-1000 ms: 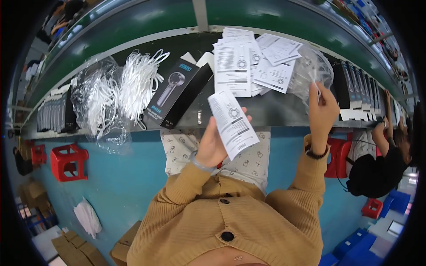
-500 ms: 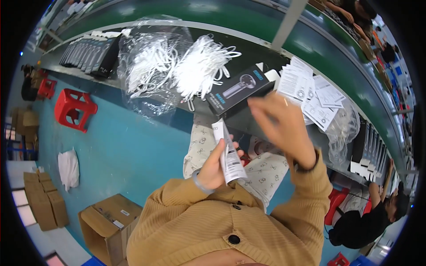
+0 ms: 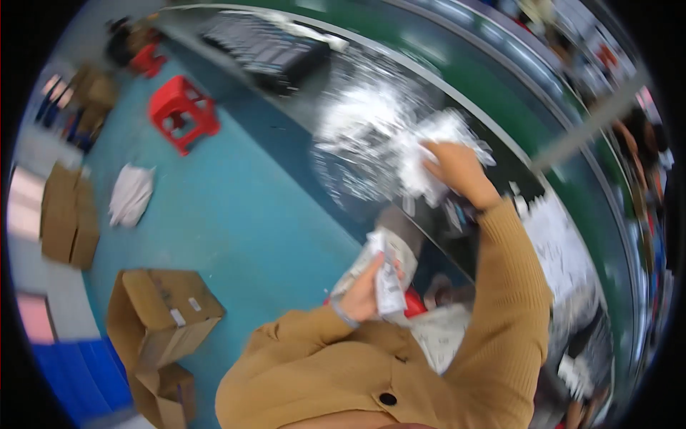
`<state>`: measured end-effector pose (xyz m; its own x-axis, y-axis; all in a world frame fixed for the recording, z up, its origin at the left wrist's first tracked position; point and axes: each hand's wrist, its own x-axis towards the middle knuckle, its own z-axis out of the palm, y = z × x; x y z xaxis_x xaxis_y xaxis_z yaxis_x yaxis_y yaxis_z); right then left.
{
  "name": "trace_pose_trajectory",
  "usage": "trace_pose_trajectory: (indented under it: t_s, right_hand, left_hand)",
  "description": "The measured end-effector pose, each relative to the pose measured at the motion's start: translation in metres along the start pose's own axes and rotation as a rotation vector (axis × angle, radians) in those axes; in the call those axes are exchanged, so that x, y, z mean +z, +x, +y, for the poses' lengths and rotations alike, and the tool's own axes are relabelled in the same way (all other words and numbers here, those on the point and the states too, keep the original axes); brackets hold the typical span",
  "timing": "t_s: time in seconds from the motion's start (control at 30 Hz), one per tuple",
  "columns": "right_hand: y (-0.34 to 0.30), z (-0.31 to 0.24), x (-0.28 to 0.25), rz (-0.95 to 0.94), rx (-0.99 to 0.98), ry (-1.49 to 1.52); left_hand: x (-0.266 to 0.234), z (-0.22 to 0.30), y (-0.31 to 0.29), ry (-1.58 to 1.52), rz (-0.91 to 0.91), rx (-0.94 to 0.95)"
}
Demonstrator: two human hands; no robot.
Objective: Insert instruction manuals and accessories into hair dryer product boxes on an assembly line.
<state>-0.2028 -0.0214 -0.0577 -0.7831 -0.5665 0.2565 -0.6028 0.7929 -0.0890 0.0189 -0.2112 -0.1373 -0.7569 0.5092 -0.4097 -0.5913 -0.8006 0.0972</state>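
My left hand (image 3: 362, 292), low over my lap, is closed around a folded white paper leaflet (image 3: 389, 287) with print on it. My right hand (image 3: 461, 170) reaches out over the bench and touches a loose heap of white looped cords (image 3: 421, 161). Its fingers are blurred against the heap, so whether a cord is pinched does not show. Left of this heap lies a clear plastic bag (image 3: 343, 175) with more white cords (image 3: 361, 114) in it. A dark printed box (image 3: 457, 214) is partly hidden below my right wrist.
A row of dark boxes (image 3: 264, 46) sits farther left on the bench. Printed white sheets (image 3: 561, 243) lie to the right. A red stool (image 3: 182, 114) and open cardboard boxes (image 3: 168, 307) stand on the blue floor. A slanted metal post (image 3: 589, 125) rises beyond the bench.
My right hand has moved from above the dark box to the heap of cords. The view has swung to the left. My left hand still holds the leaflet.
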Motion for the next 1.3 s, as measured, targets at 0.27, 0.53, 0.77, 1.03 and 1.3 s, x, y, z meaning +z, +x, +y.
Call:
trace_pose_trajectory:
  t_s: [0.27, 0.53, 0.77, 1.03, 1.3]
  right_hand:
    - [-0.002, -0.006, -0.025, 0.038, 0.003, -0.035]
    - [-0.045, -0.095, -0.109, 0.232, 0.265, 0.084]
    - [-0.139, -0.169, -0.066, 0.034, 0.200, 0.036]
    - [-0.186, -0.160, -0.085, 0.007, 0.200, 0.052]
    - [-0.215, -0.149, -0.086, 0.365, 0.528, 0.339]
  left_hand:
    - [0.009, 0.000, -0.009, 0.078, -0.046, 0.028]
    - [0.031, 0.008, -0.005, 0.006, -0.250, 0.133]
    - [0.054, -0.021, 0.007, 0.133, -0.421, 0.084]
    - [0.054, -0.043, 0.013, 0.126, -0.222, 0.101]
    - [0.072, -0.057, 0.027, 0.043, -0.208, -0.042]
